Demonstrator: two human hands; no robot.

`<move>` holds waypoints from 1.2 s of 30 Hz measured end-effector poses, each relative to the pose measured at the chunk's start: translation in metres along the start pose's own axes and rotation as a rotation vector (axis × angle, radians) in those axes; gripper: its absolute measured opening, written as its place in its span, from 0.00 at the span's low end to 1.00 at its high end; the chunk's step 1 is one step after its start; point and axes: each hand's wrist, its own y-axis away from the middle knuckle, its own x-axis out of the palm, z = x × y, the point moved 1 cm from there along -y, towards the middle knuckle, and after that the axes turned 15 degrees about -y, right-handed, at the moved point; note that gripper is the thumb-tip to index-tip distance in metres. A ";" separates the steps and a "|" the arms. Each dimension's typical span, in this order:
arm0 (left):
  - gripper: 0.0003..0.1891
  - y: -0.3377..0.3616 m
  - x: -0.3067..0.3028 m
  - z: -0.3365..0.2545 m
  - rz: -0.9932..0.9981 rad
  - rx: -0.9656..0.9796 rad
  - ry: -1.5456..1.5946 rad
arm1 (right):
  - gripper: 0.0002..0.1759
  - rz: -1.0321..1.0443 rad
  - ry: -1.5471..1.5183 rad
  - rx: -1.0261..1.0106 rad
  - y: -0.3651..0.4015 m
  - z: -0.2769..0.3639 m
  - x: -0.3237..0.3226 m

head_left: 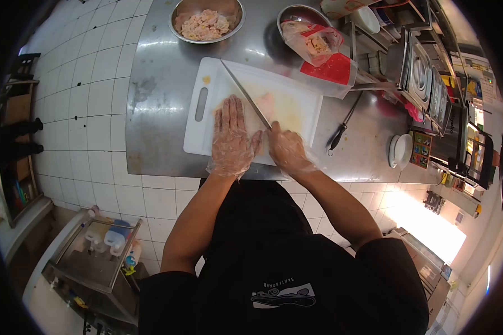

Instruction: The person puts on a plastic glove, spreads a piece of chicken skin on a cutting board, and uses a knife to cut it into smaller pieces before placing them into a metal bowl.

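Observation:
My left hand (233,137), in a clear plastic glove, lies flat on the white cutting board (197,139) with its fingers stretched forward. Whether anything is under the palm is hidden. My right hand (286,148), gloved too, is closed round the handle of a long knife (245,92). The blade slants over the board to the far left, its tip near the board's far edge. A pale pink piece of raw meat (267,104) lies just right of the blade. Wet yellowish smears cover the board around it.
A steel bowl (207,41) of cut raw meat stands beyond the board. Right of it are another steel bowl (286,38) and a red-and-clear plastic bag (325,68). A sharpening steel (344,124) and white bowls (402,149) lie rightward. Metal-lidded containers (419,75) line the right.

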 end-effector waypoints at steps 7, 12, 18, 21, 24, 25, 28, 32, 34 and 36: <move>0.52 0.004 0.000 0.000 -0.001 -0.005 -0.023 | 0.12 -0.016 0.016 0.068 0.004 0.009 -0.003; 0.53 0.005 0.007 0.000 -0.076 0.002 -0.002 | 0.14 -0.030 -0.001 0.035 -0.007 0.006 0.000; 0.53 0.000 0.003 0.003 -0.070 -0.012 -0.005 | 0.15 0.010 -0.019 0.085 0.011 0.000 -0.006; 0.54 0.006 0.005 0.001 -0.073 -0.015 0.003 | 0.15 0.031 -0.003 0.099 0.013 0.001 -0.007; 0.55 0.006 0.004 0.003 -0.054 -0.022 0.005 | 0.14 -0.027 0.003 -0.009 -0.008 0.006 -0.003; 0.55 0.007 0.001 0.002 -0.024 -0.022 0.001 | 0.14 -0.041 0.006 -0.035 -0.010 0.011 -0.005; 0.53 0.003 -0.004 0.004 0.039 -0.026 -0.022 | 0.14 -0.041 0.046 -0.027 -0.007 0.009 -0.007; 0.53 0.004 -0.007 0.003 0.055 -0.029 0.011 | 0.14 0.025 0.096 0.009 -0.002 0.006 -0.011; 0.54 0.000 -0.007 0.005 0.050 -0.031 0.060 | 0.14 -0.004 0.114 0.000 -0.012 0.008 -0.009; 0.54 -0.004 -0.009 0.006 0.069 -0.029 0.077 | 0.14 0.004 0.091 0.071 -0.010 0.015 -0.009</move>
